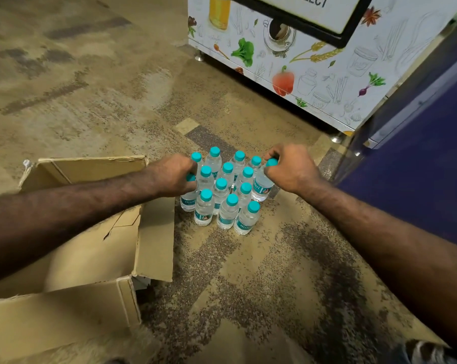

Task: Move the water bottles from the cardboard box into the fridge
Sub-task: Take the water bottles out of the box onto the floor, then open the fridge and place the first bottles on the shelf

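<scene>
1. Water bottles (223, 190), teal-capped and upright, stand clustered on the carpeted floor (261, 271) just beside the open cardboard box (98, 248), on the side nearer the blue fridge door (416, 164).
2. The left hand (173, 176) grips the bottle at the cluster's box-side edge, fingers curled round its neck.
3. The right hand (291, 168) pinches the cap and neck of the bottle at the cluster's far edge from the box, tilting it slightly.
4. The step in hand appears to be staging: bottles are out of the box, none yet in the fridge.
5. The next move likely calls for lifting both gripped bottles clear of their neighbours without toppling them, then carrying them away from the box toward the fridge.
</scene>
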A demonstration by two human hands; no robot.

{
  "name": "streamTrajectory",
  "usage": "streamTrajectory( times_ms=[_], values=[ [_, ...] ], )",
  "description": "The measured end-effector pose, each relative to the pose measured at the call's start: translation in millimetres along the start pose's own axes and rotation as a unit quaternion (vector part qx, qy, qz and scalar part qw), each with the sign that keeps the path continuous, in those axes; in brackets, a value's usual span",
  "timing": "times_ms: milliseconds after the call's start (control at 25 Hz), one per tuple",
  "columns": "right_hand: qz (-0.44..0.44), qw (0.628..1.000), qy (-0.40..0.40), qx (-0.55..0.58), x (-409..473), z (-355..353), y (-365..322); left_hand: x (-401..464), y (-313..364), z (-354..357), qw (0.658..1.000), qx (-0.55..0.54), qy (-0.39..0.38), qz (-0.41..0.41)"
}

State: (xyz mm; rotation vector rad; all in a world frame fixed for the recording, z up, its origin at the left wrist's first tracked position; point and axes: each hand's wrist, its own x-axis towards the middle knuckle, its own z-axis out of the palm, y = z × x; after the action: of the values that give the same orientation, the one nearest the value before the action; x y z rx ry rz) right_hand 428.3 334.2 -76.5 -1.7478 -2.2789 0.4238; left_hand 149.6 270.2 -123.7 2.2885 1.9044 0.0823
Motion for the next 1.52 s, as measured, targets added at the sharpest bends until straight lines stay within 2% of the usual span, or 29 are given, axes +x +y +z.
streamTrajectory(
  times_ms=[320,720,880,1000,1120,1200,1320,1520],
  values=[
    [0.023,0.998,-0.056,-0.026,3.9,34.7,13.9,-4.2,-0.7,21.0,0.999,-0.027,-0.016,-0.019],
    [0.059,0.993,-0.101,-0.017,8.5,56.5,23.0,-8.9,-5.7,31.6,0.999,-0.026,0.032,-0.026],
    [0.062,0.987,-0.139,-0.058,12.0,42.2,12.0,-5.3,-1.5,29.5,0.997,-0.011,0.077,-0.005],
    [0.064,0.99,-0.117,-0.045,3.8,19.6,-10.2,-0.2,15.6,9.6,0.994,-0.017,0.105,0.001],
    [0.08,0.994,-0.069,0.019,-7.9,-14.3,-38.2,-2.0,41.1,-27.2,0.995,-0.028,0.099,0.0],
    [0.059,0.996,-0.052,0.03,-22.1,-40.5,-53.4,-8.0,57.6,-58.2,0.995,-0.043,0.088,-0.015],
    [0.037,0.999,-0.035,0.011,-52.0,-95.3,-74.8,-25.8,82.3,-116.8,0.993,-0.077,0.075,-0.04],
    [0.062,0.997,-0.037,0.024,-98.7,-221.2,-113.9,-65.8,129.0,-241.7,0.993,-0.092,0.068,-0.024]
  ],
)
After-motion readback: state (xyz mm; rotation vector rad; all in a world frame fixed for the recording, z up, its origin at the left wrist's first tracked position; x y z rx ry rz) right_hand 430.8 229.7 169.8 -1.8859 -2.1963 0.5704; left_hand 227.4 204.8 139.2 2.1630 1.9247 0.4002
